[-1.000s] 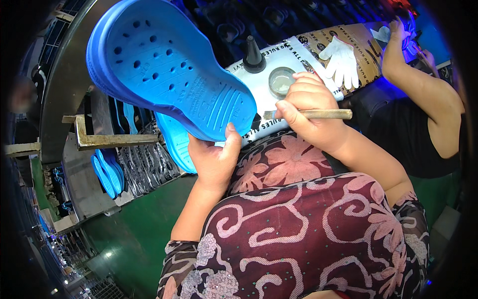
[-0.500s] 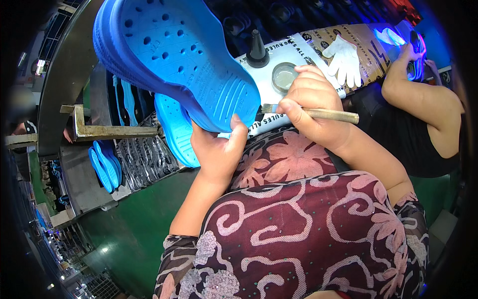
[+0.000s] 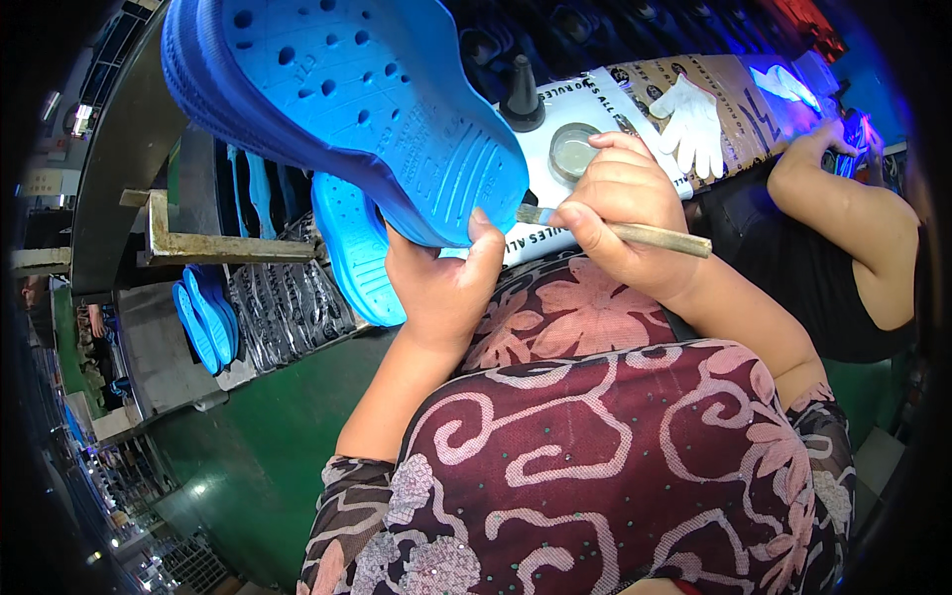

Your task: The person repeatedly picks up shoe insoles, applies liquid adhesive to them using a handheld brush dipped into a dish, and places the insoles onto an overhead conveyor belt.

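Observation:
A blue perforated shoe sole (image 3: pixel 397 129) is gripped at its heel end by my left hand (image 3: pixel 441 273), thumb on the upper face and fingers underneath. It tilts up toward the upper left, and its far end runs out of the picture. My right hand (image 3: pixel 630 213) is closed around the wooden handle of a brush (image 3: pixel 664 238). The bristle end meets the rim of the heel, though the tip itself is partly hidden. Just beyond that hand stands a small round dish (image 3: pixel 572 151) with pale contents. A dark cone-topped bottle (image 3: pixel 522 97) is beside it.
More blue soles (image 3: pixel 362 263) lie under the held one, and another blue pair (image 3: pixel 206 317) rests further left by dark plastic wrapping (image 3: pixel 288 307). A metal bracket (image 3: pixel 218 248) juts in at left. A white glove (image 3: pixel 688 124) lies ahead; a co-worker's arm (image 3: pixel 838 193) is at right.
The sole has shifted slightly, its far end moving left and its heel edge a little right. The brush stays at the heel rim. The co-worker's hands have moved slightly to the right.

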The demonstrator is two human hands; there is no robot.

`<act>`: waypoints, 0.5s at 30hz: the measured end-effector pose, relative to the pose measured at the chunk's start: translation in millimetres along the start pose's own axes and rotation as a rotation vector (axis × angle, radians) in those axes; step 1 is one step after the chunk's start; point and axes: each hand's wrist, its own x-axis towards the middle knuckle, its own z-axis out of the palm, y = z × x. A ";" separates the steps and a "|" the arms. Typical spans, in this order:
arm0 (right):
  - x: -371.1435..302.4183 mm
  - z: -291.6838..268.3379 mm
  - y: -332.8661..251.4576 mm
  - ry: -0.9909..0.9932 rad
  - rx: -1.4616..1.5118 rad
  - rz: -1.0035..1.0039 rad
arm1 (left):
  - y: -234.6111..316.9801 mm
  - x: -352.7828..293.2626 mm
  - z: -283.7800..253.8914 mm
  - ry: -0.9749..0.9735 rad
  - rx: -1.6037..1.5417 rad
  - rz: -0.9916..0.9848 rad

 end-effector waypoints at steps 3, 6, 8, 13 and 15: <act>-1.9 -5.2 3.7 -0.019 0.074 0.040 | -2.9 0.9 -1.2 0.006 0.005 0.067; -2.0 -5.1 2.5 0.036 0.101 0.061 | -4.3 0.5 -1.0 0.009 -0.005 0.069; -0.3 -2.8 3.0 0.077 0.115 0.058 | -4.2 1.4 -0.4 0.001 0.020 0.053; -1.3 -3.3 3.7 -0.014 0.109 0.041 | 0.4 5.2 -0.4 0.034 -0.020 0.010; -4.0 -5.6 6.7 -0.006 0.142 0.067 | 1.0 6.5 -0.6 0.039 -0.004 -0.007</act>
